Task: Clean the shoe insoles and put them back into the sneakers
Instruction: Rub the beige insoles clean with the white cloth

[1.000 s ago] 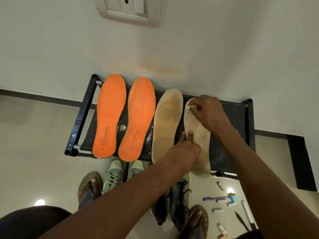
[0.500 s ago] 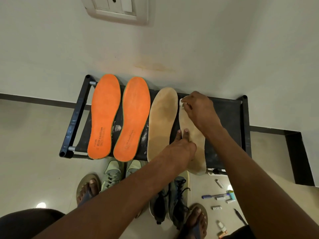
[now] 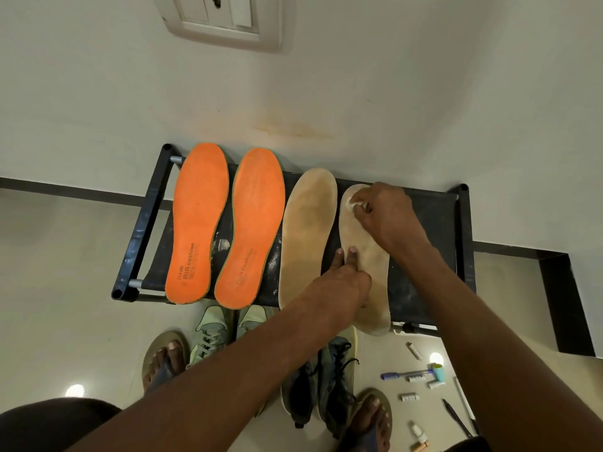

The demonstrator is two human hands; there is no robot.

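Beige insole near rack's right end: pinned by left hand, fingers straight; rubbed by right hand clutching white wad, possibly tissue.

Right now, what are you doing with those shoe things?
A person is cleaning insoles laid on a black rack. The right hand rubs a small white wipe on the toe end of a tan insole, while the left hand presses it down. Two orange insoles and another tan one lie beside it. The sneakers wait on the floor below.
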